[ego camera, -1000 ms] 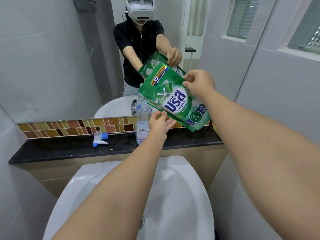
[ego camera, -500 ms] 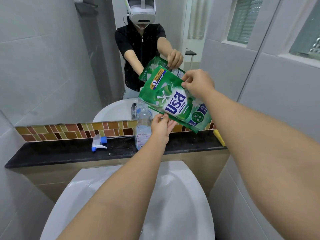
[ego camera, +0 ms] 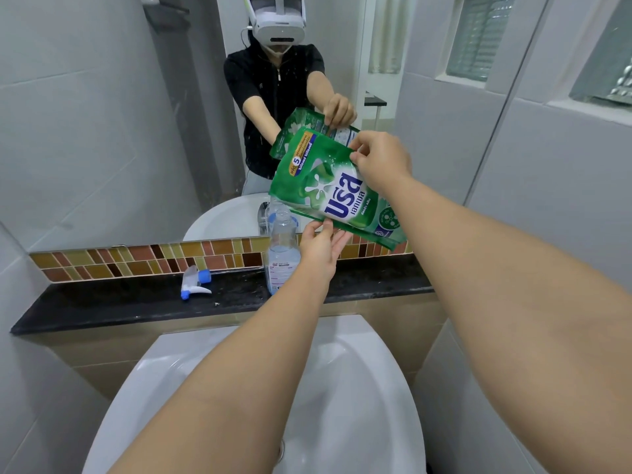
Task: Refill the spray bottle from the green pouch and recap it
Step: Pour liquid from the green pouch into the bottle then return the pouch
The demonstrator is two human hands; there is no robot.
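Observation:
The green pouch (ego camera: pixel 328 189) hangs tilted in the air, its lower left corner over the open neck of the clear spray bottle (ego camera: pixel 282 248). My right hand (ego camera: pixel 381 162) pinches the pouch's upper right edge. My left hand (ego camera: pixel 319 249) grips its bottom edge from below, just right of the bottle. The bottle stands upright and uncapped on the black ledge (ego camera: pixel 136 302), with a low level of clear liquid in it. Its white and blue spray head (ego camera: pixel 195 282) lies on the ledge to the left.
A white sink basin (ego camera: pixel 359 388) sits directly below my arms. A mirror (ego camera: pixel 102 114) behind the ledge reflects a person with a headset. A band of brown mosaic tiles (ego camera: pixel 136 258) runs along the mirror's base. Grey tiled walls close in on both sides.
The pouch has tipped a little steeper toward the bottle's neck. Both hands keep their grip on it, and the view has shifted slightly.

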